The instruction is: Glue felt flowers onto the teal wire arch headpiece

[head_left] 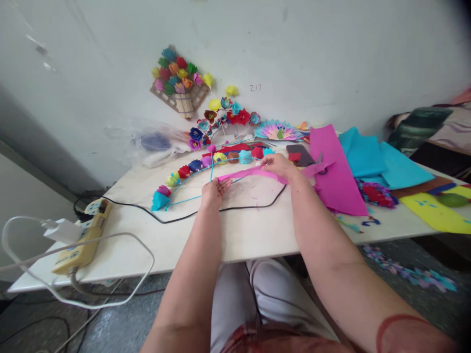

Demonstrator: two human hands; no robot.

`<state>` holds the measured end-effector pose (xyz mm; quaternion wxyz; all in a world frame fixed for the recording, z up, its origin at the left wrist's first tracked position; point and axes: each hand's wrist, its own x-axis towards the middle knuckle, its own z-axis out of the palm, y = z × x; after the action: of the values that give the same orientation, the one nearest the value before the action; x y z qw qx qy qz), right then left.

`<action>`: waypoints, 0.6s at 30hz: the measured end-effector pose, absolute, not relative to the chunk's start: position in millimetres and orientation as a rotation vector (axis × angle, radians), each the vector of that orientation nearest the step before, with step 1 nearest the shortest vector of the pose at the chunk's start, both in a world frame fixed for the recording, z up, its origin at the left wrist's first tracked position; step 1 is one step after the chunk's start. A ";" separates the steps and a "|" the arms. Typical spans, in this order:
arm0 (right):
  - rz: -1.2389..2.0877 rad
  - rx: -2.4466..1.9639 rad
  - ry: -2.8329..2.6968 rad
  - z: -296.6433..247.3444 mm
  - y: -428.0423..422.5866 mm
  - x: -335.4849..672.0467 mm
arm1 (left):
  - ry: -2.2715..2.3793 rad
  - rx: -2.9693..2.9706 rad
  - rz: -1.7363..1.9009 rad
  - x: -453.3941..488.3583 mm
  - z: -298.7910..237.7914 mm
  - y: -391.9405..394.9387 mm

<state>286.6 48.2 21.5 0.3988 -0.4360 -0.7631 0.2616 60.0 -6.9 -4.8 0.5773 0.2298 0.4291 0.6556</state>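
Note:
A long pink paper strip (pixel 253 172) lies stretched across the white table (pixel 235 235). My left hand (pixel 214 192) pinches its left end, fingers closed. My right hand (pixel 280 165) grips the strip further right, fingers curled over it. Just behind the strip runs a curved row of small paper flowers (pixel 206 164) on a turquoise string, ending in a turquoise flower (pixel 159 200) at the left. A black cable (pixel 243 207) loops under my hands.
A magenta sheet (pixel 333 171), turquoise sheets (pixel 371 157) and a yellow sheet (pixel 434 211) lie at the right. More paper flowers (pixel 228 115) stand by the wall. A power strip (pixel 83 235) with a white charger sits near the left table edge. A phone (pixel 300 154) lies behind my right hand.

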 end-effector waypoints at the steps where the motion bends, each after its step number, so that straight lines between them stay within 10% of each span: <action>1: 0.608 -1.130 -1.946 22.6 47.9 286.7 | 1.008 0.527 1.539 60.0 -4.4 -7.0; 18: 0.475 -1.434 -2.213 36.8 37.8 291.6 | 1.032 0.503 1.553 56.2 -2.0 -6.1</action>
<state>291.6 37.8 36.8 0.2291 -0.5208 -0.8040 0.1726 56.2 -6.1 -2.0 0.5689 0.2144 0.4396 0.6612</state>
